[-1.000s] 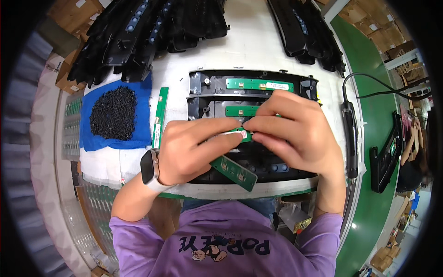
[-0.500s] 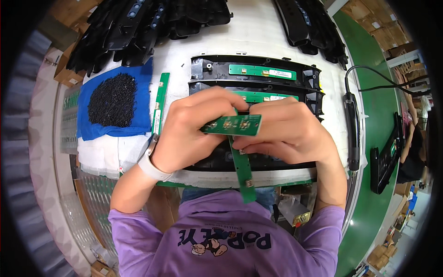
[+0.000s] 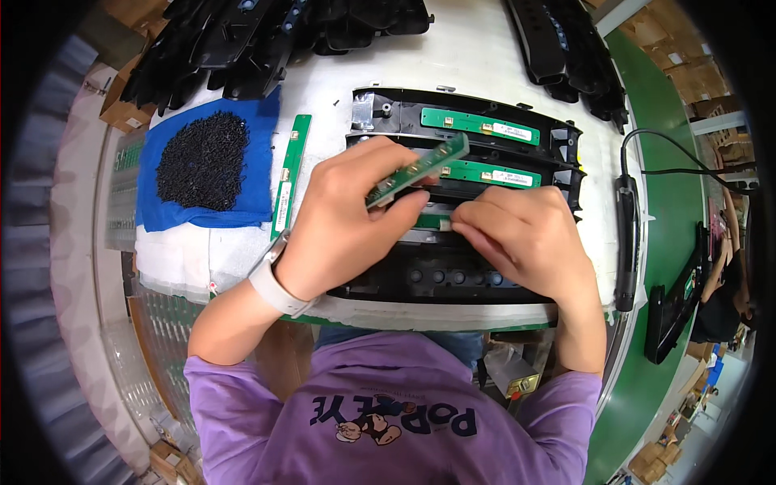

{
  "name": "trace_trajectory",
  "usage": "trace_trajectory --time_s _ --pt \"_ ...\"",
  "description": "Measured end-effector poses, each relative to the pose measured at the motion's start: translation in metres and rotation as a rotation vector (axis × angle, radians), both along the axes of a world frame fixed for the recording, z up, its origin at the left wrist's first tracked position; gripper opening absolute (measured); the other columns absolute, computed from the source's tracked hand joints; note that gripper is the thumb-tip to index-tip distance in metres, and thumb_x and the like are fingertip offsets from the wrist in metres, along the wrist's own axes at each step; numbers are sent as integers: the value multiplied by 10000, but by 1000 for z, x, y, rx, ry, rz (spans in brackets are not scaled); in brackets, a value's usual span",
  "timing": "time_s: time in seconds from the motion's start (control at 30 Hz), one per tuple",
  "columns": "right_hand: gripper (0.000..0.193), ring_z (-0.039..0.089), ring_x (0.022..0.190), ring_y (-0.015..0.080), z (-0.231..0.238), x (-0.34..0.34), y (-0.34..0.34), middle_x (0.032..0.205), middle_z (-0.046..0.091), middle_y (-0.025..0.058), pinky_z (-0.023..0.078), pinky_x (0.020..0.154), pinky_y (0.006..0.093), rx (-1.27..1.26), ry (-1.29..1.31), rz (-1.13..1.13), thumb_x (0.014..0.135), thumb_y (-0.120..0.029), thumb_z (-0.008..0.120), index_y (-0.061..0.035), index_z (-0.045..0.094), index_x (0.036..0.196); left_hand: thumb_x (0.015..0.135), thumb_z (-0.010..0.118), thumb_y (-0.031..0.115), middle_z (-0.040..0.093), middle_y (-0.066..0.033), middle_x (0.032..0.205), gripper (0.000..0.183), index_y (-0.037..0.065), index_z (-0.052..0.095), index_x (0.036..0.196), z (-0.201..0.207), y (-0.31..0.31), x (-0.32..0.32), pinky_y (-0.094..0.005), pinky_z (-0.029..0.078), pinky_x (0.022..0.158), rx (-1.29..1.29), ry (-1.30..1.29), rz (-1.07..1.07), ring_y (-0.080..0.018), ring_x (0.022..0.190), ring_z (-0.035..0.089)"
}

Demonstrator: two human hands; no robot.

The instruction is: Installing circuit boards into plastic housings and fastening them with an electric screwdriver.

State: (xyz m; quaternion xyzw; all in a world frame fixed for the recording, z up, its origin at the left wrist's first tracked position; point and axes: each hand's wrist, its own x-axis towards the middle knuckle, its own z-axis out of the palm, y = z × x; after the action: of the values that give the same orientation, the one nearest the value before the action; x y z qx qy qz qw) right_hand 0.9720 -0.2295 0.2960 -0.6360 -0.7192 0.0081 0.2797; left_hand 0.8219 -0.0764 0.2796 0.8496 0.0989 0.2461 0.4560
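My left hand [image 3: 347, 214] is closed on a narrow green circuit board [image 3: 428, 166], which sticks out tilted up to the right past its fingers. My right hand [image 3: 525, 238] is closed too, its fingertips at the end of another circuit board [image 3: 434, 221] that lies low over a black plastic housing; part of that board is hidden by the fingers. Beyond my hands, two more black housings each carry a green board, the farthest one [image 3: 513, 132] and the one before it [image 3: 495, 174]. The nearest housing [image 3: 436, 287] shows a row of bluish round buttons.
A blue cloth [image 3: 255, 206] with a heap of small black screws [image 3: 202, 162] lies left. Beside it is a loose circuit board [image 3: 293, 170]. Black housings [image 3: 242, 36] pile up at the back left, more [image 3: 558, 48] at the back right. A corded black electric screwdriver [image 3: 625, 242] lies right.
The two boards, crossed between my hands before, are now apart. My right hand has brought one down to the third housing, and the left keeps the other, now tilted upward.
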Motion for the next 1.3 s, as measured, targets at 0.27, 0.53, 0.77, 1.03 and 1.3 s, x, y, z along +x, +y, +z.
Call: trace_trajectory --time_s 0.27,0.53,0.77,1.03,1.3 --pt "98 572 556 246 7 5 -3 665 558 63 445 478 338 -140 72 -36 703 -73 710 -44 654 777 775 636 -3 596 -9 797 95 21 631 867 4 -1 -1 -189 343 521 -4 40 86 -43 590 468" --pt "130 540 527 233 -1 -8 9 655 494 53 418 458 347 -182 -171 -58 682 -87 725 -53 633 767 739 634 -20 561 -96 708 89 -8 621 826 7 2 -3 -269 395 511 -29 35 117 -173 576 543" --pt "133 511 461 202 6 -2 2 600 477 41 383 412 319 -15 -101 -49 646 -58 730 -53 626 730 866 624 100 594 15 834 246 -3 583 1085 14 6 -4 -179 364 550 -515 -80 152 -12 639 459" --pt "105 493 423 192 2 2 -11 570 492 33 374 410 311 -155 -82 -114 643 -51 735 -59 645 697 966 417 295 553 4 864 408 -31 571 1156 16 14 -6 -174 291 490 -688 -108 76 -28 586 373" --pt "96 500 431 203 2 4 -15 567 498 41 385 421 318 -172 -64 -115 649 -50 728 -52 644 695 961 436 284 569 2 840 395 -35 579 1145 16 12 -6 -177 299 490 -654 -93 83 -31 567 375"
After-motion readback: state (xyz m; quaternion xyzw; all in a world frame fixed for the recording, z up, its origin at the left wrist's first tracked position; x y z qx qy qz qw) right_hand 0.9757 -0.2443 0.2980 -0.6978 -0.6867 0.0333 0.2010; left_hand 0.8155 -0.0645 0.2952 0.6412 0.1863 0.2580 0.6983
